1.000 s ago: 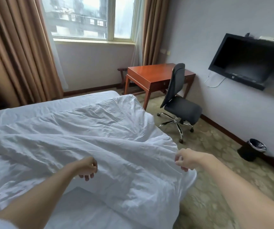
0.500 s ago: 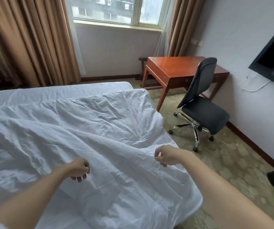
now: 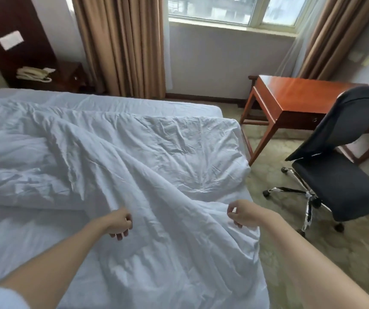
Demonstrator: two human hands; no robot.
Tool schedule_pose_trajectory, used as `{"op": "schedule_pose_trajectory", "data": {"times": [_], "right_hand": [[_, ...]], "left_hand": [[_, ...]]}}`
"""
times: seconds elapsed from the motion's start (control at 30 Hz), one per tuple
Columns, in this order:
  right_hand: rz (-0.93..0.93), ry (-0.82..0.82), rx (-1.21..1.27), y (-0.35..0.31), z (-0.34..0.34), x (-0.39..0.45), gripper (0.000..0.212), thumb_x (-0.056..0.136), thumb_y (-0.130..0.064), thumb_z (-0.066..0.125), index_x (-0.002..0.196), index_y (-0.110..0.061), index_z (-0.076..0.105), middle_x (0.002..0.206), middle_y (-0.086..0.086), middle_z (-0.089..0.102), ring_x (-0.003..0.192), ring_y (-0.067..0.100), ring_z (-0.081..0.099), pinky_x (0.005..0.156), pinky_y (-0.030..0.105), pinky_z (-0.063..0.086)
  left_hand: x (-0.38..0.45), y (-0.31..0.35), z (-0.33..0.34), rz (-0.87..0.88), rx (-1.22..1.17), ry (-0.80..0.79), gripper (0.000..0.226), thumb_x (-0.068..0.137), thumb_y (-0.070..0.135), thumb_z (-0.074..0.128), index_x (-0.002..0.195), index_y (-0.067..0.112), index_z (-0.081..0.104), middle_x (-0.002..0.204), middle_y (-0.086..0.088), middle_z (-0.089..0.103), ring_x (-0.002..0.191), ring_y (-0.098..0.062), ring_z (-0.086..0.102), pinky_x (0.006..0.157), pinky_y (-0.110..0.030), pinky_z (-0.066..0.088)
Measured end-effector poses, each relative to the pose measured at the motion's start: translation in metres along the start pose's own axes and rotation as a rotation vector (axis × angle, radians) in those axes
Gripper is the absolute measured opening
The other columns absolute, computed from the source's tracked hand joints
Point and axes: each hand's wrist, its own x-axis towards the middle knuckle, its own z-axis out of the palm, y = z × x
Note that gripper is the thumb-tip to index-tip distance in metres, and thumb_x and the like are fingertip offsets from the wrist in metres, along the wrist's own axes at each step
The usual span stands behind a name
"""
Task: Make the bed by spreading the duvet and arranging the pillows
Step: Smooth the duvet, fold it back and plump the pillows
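Note:
A wrinkled white duvet (image 3: 156,157) lies bunched across the bed (image 3: 134,105), folded back on the left so the white sheet shows beneath it near me. My left hand (image 3: 120,223) grips a ridge of the duvet near the bed's foot. My right hand (image 3: 242,214) pinches the duvet's edge at the bed's right side. Between both hands the cloth is pulled into a raised fold. No pillow is in view.
A black swivel chair (image 3: 339,175) stands on the patterned carpet right of the bed, in front of a red-brown wooden desk (image 3: 290,97). Brown curtains (image 3: 123,45) hang by the window. A dark nightstand with a phone (image 3: 34,74) is at the far left.
My view has swung left, dropping the wall TV and bin out of sight and revealing the nightstand. Both hands kept hold of the duvet and drew it toward the bed's foot.

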Motion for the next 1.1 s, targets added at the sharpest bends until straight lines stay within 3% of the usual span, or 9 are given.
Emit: {"op": "schedule_pose_trajectory", "data": {"times": [0.17,0.33,0.6,0.7,0.9,1.1], "right_hand": [[-0.093,-0.086,-0.086,0.030,0.017,0.008,0.019,0.091,-0.025,0.044,0.093,-0.021,0.063,0.070,-0.004,0.074,0.060,0.013,0.063,0.063,0.024,0.050],[-0.146,-0.211,-0.136,0.041,0.042,0.021,0.019,0.090,-0.022,0.042,0.091,-0.019,0.060,0.077,0.003,0.075,0.062,0.016,0.063,0.059,0.025,0.053],[-0.303,-0.338,-0.218,-0.021,0.096,0.026,0.019,0.087,-0.018,0.040,0.089,-0.021,0.059,0.075,0.002,0.072,0.061,0.015,0.067,0.061,0.025,0.056],[-0.351,-0.370,-0.285,-0.050,0.104,0.023,0.019,0.090,-0.017,0.039,0.094,-0.020,0.057,0.073,-0.001,0.069,0.047,0.007,0.057,0.054,0.020,0.050],[-0.362,-0.370,-0.317,-0.092,0.116,0.028,0.022,0.089,-0.015,0.037,0.094,-0.018,0.059,0.075,0.003,0.069,0.053,0.015,0.056,0.055,0.022,0.050],[-0.361,-0.312,-0.349,-0.120,0.137,0.048,0.022,0.087,-0.020,0.038,0.083,-0.025,0.060,0.086,0.003,0.075,0.073,0.019,0.067,0.075,0.029,0.056]], "left_hand": [[-0.045,0.009,0.070,-0.120,-0.108,-0.026,0.017,0.092,0.010,0.041,0.087,0.014,0.058,0.077,-0.001,0.069,0.054,-0.014,0.064,0.048,-0.018,0.042],[-0.083,0.014,0.117,-0.183,-0.263,0.026,0.019,0.096,0.014,0.046,0.099,0.006,0.063,0.084,-0.006,0.070,0.063,-0.019,0.063,0.060,-0.027,0.045],[-0.124,-0.023,0.171,-0.298,-0.506,0.103,0.020,0.099,0.014,0.041,0.099,0.010,0.060,0.086,-0.006,0.069,0.062,-0.015,0.063,0.059,-0.026,0.047],[-0.132,-0.040,0.192,-0.334,-0.604,0.109,0.019,0.099,0.015,0.041,0.099,0.011,0.060,0.086,-0.007,0.070,0.059,-0.013,0.063,0.055,-0.023,0.046],[-0.122,-0.071,0.207,-0.363,-0.704,0.088,0.021,0.100,0.016,0.041,0.100,0.010,0.061,0.084,-0.007,0.070,0.059,-0.013,0.061,0.055,-0.022,0.046],[-0.082,-0.106,0.208,-0.382,-0.720,0.081,0.019,0.100,0.018,0.043,0.100,0.012,0.060,0.091,-0.008,0.071,0.060,-0.012,0.062,0.057,-0.023,0.048]]}}
